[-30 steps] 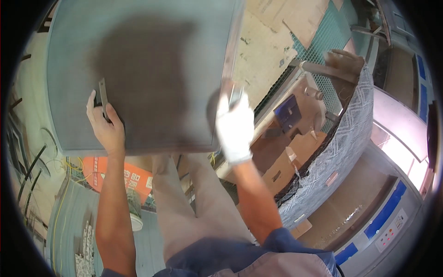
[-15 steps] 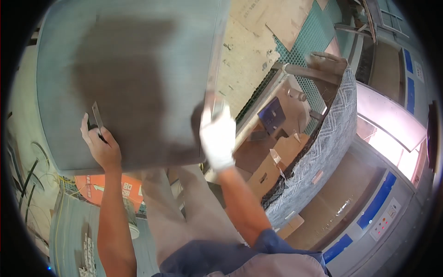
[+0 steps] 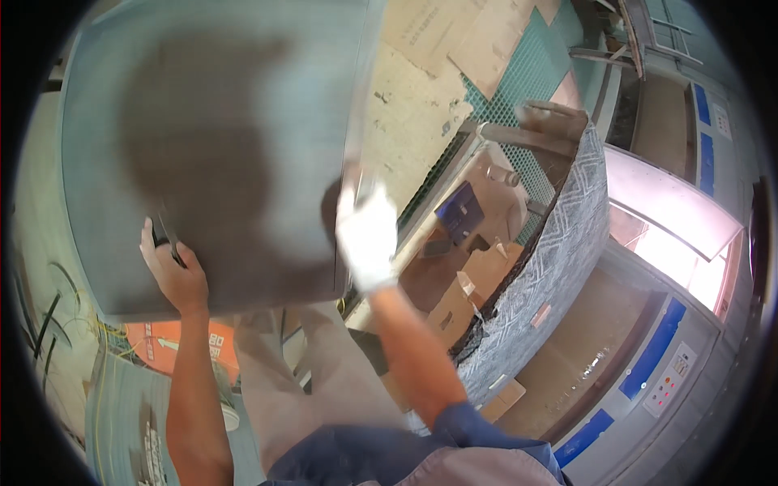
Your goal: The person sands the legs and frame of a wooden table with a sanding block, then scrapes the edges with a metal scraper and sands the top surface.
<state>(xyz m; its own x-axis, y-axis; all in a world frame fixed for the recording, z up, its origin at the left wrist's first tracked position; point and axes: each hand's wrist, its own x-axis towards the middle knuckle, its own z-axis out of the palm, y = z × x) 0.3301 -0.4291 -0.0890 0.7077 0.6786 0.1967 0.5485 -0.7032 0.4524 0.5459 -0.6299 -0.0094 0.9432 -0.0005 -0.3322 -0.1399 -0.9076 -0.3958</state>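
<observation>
A large, flat grey-green panel (image 3: 308,146) spreads before me, with a dark shadow across its middle. My left hand (image 3: 180,275), bare, rests over its near left part. Between thumb and fingers it grips a narrow metal strip tool (image 3: 170,236) with a dark part at the fingers; its exact kind is unclear. At the panel's right edge is my right hand (image 3: 369,239) in a white glove, its fingers curled in at the edge. Motion smears the fingertips, and whatever they pinch cannot be made out.
To the right stands a bin with a grey patterned cover (image 3: 559,251), holding cardboard (image 3: 470,287) and a blue box (image 3: 459,212). Grey machines with blue stripes (image 3: 652,348) line the far right. An orange-red sheet (image 3: 166,344) lies below the panel. Black cables (image 3: 49,320) hang at left.
The panel's near edge sits slightly lower in view, and the surroundings have shifted a little left. Both hands appear a little lower and further left, in the same places on the panel.
</observation>
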